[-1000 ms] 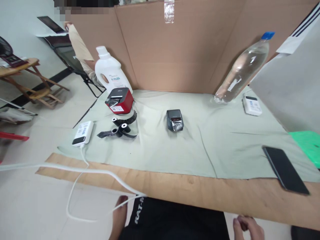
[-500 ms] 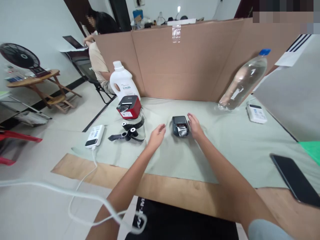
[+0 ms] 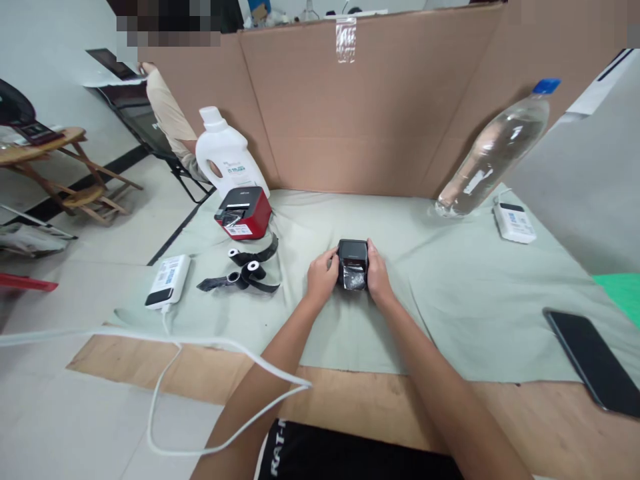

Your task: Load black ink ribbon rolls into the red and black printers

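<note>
My left hand (image 3: 323,275) and my right hand (image 3: 379,272) press against the two sides of a small black label printer (image 3: 353,257), gripping it between them. A shiny, crinkled dark strip (image 3: 355,277) covers the printer's lower front. It sits on the pale green cloth (image 3: 430,287), near the middle. To the left lie several rolls of black tape-like strip (image 3: 253,270) with white cores. Behind them stands a red and black printer (image 3: 245,212), also with a dark shiny strip at its front.
A white jug (image 3: 233,157) and a water bottle (image 3: 493,157) lean near the cardboard screen (image 3: 360,120). White power banks (image 3: 169,280) lie left and right. A white cable (image 3: 270,360) crosses my left arm. A phone (image 3: 595,360) rests at right; a seated person is behind the screen's left side.
Both hands have closed in from beside the black label printer and now hold its sides. The printer sits slightly nearer to me. The camera view has tilted down.
</note>
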